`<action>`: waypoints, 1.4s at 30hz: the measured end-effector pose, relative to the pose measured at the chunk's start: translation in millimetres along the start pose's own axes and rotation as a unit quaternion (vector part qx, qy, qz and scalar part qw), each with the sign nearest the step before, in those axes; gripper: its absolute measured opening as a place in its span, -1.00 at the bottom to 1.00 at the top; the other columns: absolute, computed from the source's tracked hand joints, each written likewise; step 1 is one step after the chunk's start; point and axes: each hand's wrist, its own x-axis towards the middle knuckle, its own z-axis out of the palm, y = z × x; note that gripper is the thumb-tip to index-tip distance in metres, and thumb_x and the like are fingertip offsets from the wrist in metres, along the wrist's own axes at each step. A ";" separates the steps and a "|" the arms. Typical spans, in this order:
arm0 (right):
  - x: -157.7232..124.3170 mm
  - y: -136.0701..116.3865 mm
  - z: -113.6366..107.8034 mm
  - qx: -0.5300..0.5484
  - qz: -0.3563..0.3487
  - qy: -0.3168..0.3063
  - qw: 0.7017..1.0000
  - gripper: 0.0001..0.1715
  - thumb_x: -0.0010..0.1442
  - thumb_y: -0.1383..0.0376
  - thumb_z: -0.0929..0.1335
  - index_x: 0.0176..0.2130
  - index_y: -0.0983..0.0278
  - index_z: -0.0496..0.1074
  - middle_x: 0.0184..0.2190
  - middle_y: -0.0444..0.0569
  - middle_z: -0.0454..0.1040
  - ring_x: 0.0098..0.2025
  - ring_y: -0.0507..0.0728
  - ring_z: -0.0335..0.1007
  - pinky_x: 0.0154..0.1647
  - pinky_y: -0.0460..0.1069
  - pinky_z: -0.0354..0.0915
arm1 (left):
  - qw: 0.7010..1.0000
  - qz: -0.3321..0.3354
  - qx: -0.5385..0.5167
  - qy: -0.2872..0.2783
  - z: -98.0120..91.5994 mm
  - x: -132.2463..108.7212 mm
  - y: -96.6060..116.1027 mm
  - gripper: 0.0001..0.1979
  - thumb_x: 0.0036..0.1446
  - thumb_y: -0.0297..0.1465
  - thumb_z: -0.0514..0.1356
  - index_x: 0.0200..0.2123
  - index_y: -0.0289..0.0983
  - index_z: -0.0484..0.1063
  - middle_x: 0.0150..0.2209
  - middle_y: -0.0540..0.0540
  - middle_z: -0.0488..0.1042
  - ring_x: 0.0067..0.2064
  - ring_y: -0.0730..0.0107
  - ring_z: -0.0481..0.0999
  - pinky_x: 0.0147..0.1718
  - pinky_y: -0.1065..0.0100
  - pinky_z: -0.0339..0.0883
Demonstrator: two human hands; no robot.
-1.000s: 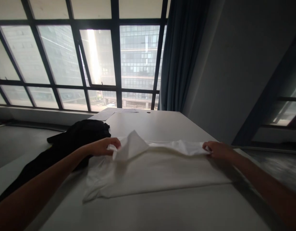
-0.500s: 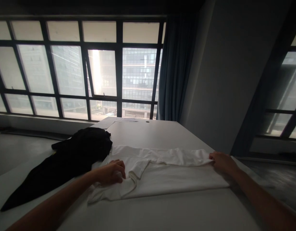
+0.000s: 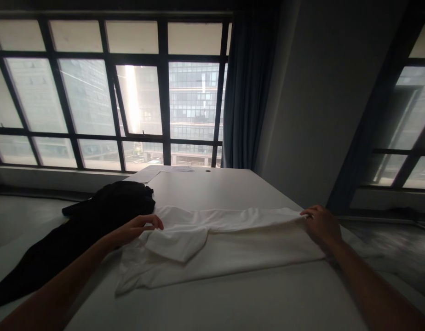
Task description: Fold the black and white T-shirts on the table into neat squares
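Note:
A white T-shirt (image 3: 233,248) lies folded lengthwise across the table in front of me, with its sleeve (image 3: 178,241) draped toward the left end. My left hand (image 3: 143,227) is at the upper left of the shirt, its fingers curled on the cloth by the sleeve; the thumb is hidden. At the opposite end, my right hand (image 3: 321,223) pinches the far right corner of the fabric between thumb and fingers, lifting that edge slightly. Creases run along the upper layer between both hands.
A bundled black garment (image 3: 105,216) lies on the left, close to my left forearm. White papers (image 3: 146,174) rest at the far left of the white table (image 3: 205,191). Beyond stand windows, a blue curtain (image 3: 247,92) and a grey pillar (image 3: 312,101).
My left hand has moved up and left, and the sleeve part now lies smoother and folded over. My right hand still grips the corner, raised slightly. The view has shifted a little.

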 end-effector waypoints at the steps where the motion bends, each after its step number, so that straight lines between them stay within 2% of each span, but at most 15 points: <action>1: 0.2 3.3 3.0 0.001 -0.003 -0.030 1.000 -0.61 0.13 0.41 0.22 -0.22 0.22 0.60 -0.02 0.10 0.48 0.01 0.29 0.40 -0.01 0.08 0.27 | 1.000 -0.007 0.005 -0.015 3.4 0.7 -0.4 -0.52 0.23 0.02 0.07 -0.29 -0.27 0.53 -0.16 -0.17 0.55 -0.13 0.13 0.49 -0.08 0.24 0.35; 4: 0.9 10.6 10.6 -0.007 -0.015 -0.119 0.993 -0.61 0.09 0.41 0.24 -0.25 0.18 0.61 0.03 0.05 0.47 0.03 0.29 0.41 -0.04 0.12 0.28 | 0.997 -0.021 0.059 -0.032 17.0 3.7 -0.7 -0.46 0.29 0.02 -0.02 -0.28 -0.27 0.56 -0.21 -0.18 0.57 -0.15 0.15 0.52 -0.06 0.23 0.36; 6: 1.3 12.4 12.7 -0.014 -0.015 -0.143 0.989 -0.61 0.08 0.40 0.24 -0.26 0.14 0.61 0.04 0.03 0.48 0.04 0.31 0.42 -0.03 0.15 0.28 | 0.990 -0.019 0.138 -0.032 26.2 4.0 -1.1 -0.49 0.26 0.01 0.03 -0.17 -0.27 0.55 -0.06 -0.23 0.55 0.00 0.08 0.49 0.06 0.17 0.31; 8: 1.3 11.0 12.2 -0.012 -0.006 -0.155 0.988 -0.64 0.12 0.35 0.24 -0.27 0.11 0.61 0.05 0.04 0.49 0.05 0.34 0.42 -0.02 0.19 0.28 | 0.972 -0.024 0.228 -0.052 33.2 1.7 -3.2 -0.48 0.19 0.01 0.13 0.01 -0.23 0.50 0.20 -0.25 0.38 0.23 -0.03 0.31 0.21 0.08 0.15; 10: 0.6 7.2 10.3 -0.006 0.010 -0.173 0.985 -0.64 0.21 0.21 0.23 -0.31 0.12 0.61 0.04 0.10 0.50 0.02 0.40 0.44 -0.04 0.24 0.29 | 0.952 -0.045 0.288 -0.095 36.3 -2.3 -7.2 -0.34 0.11 0.02 0.20 0.20 -0.19 0.36 0.35 -0.23 0.17 0.35 -0.09 0.12 0.29 0.00 0.00; 13: -2.0 1.4 8.7 0.004 0.022 -0.190 0.982 -0.42 0.26 -0.08 0.18 -0.32 0.18 0.61 -0.02 0.20 0.50 -0.04 0.42 0.46 -0.08 0.27 0.31 | 0.934 -0.075 0.316 -0.149 33.5 -6.6 -14.5 -0.10 0.01 0.10 0.24 0.35 -0.16 0.14 0.40 -0.21 0.02 0.39 -0.09 0.02 0.31 -0.01 -0.06; 16: -4.8 0.1 11.8 -0.004 0.032 -0.159 0.987 -0.41 0.21 -0.13 0.23 -0.17 0.22 0.59 -0.01 0.22 0.48 -0.03 0.40 0.46 -0.09 0.23 0.33 | 0.928 -0.090 0.332 -0.143 27.0 0.7 -17.7 -0.08 -0.05 0.19 0.22 0.31 -0.13 0.21 0.40 -0.18 0.06 0.38 -0.08 0.06 0.32 0.00 -0.07; 19: -5.7 0.8 16.8 -0.014 0.041 -0.117 0.992 -0.46 0.14 -0.02 0.35 -0.05 0.29 0.53 -0.05 0.27 0.49 -0.05 0.40 0.46 -0.15 0.16 0.34 | 0.922 -0.128 0.355 -0.091 29.1 22.2 -14.8 -0.29 0.18 0.16 0.00 0.24 -0.13 0.30 0.36 -0.16 0.15 0.35 -0.03 0.13 0.29 0.00 -0.02; 22: -3.3 -0.9 16.2 0.013 0.036 -0.081 0.996 -0.57 0.13 0.18 0.37 -0.04 0.32 0.51 -0.09 0.26 0.51 -0.10 0.36 0.48 -0.18 0.10 0.34 | 0.902 -0.192 0.385 -0.042 49.5 46.6 -12.1 -0.32 0.31 0.05 -0.15 0.30 -0.25 0.21 0.37 -0.29 0.09 0.37 -0.10 0.06 0.25 -0.08 0.03; 25: 1.2 -2.6 5.9 0.038 0.002 -0.012 0.999 -0.64 0.17 0.29 0.30 -0.06 0.32 0.51 -0.11 0.22 0.49 -0.14 0.32 0.47 -0.17 0.09 0.32 | 0.876 -0.274 0.397 -0.009 79.5 64.0 -15.4 -0.21 0.29 0.09 -0.18 0.36 -0.33 0.09 0.40 -0.43 -0.06 0.39 -0.30 -0.10 0.19 -0.29 -0.02; 27: 4.0 -0.7 -3.6 0.045 -0.011 0.040 0.998 -0.64 0.17 0.31 0.28 -0.07 0.33 0.52 -0.15 0.21 0.48 -0.15 0.31 0.45 -0.15 0.09 0.31 | 0.869 -0.294 0.397 0.005 93.9 73.2 -22.0 -0.16 0.27 0.13 -0.21 0.39 -0.33 0.02 0.41 -0.44 -0.15 0.40 -0.33 -0.19 0.19 -0.35 -0.10; 30: 5.2 6.0 -14.8 0.046 0.002 0.085 0.995 -0.64 0.14 0.34 0.29 -0.09 0.35 0.53 -0.18 0.21 0.46 -0.15 0.29 0.43 -0.11 0.08 0.30 | 0.879 -0.262 0.398 -0.005 95.5 90.4 -38.7 -0.16 0.26 0.15 -0.22 0.40 -0.30 -0.02 0.43 -0.39 -0.19 0.42 -0.24 -0.22 0.23 -0.30 -0.19; 36: -0.3 4.3 -25.2 0.063 0.053 0.062 0.995 -0.67 0.08 0.33 0.29 -0.18 0.32 0.55 -0.24 0.13 0.49 -0.23 0.23 0.44 -0.18 0.05 0.30 | 0.898 -0.169 0.402 -0.067 56.8 138.3 -75.3 -0.23 0.31 0.07 -0.21 0.40 -0.28 -0.04 0.44 -0.31 -0.19 0.44 -0.02 -0.22 0.29 -0.12 -0.21; 39: -2.3 -5.0 -33.2 0.082 0.090 0.008 0.992 -0.66 0.16 0.17 0.28 -0.19 0.28 0.55 -0.35 0.09 0.53 -0.32 0.22 0.44 -0.27 0.03 0.28 | 0.873 -0.147 0.461 -0.059 47.6 153.3 -68.4 -0.33 0.34 0.00 -0.15 0.36 -0.25 0.09 0.42 -0.30 -0.10 0.44 0.01 -0.18 0.30 -0.15 -0.34; 42: -4.7 -11.8 -40.4 0.044 0.110 -0.060 0.991 -0.54 0.23 -0.01 0.24 -0.24 0.24 0.55 -0.33 0.10 0.54 -0.30 0.26 0.45 -0.31 0.05 0.25 | 0.839 -0.144 0.525 0.005 61.3 150.8 -40.0 -0.44 0.34 -0.12 -0.05 0.28 -0.26 0.26 0.39 -0.33 0.03 0.41 -0.12 -0.10 0.27 -0.24 -0.39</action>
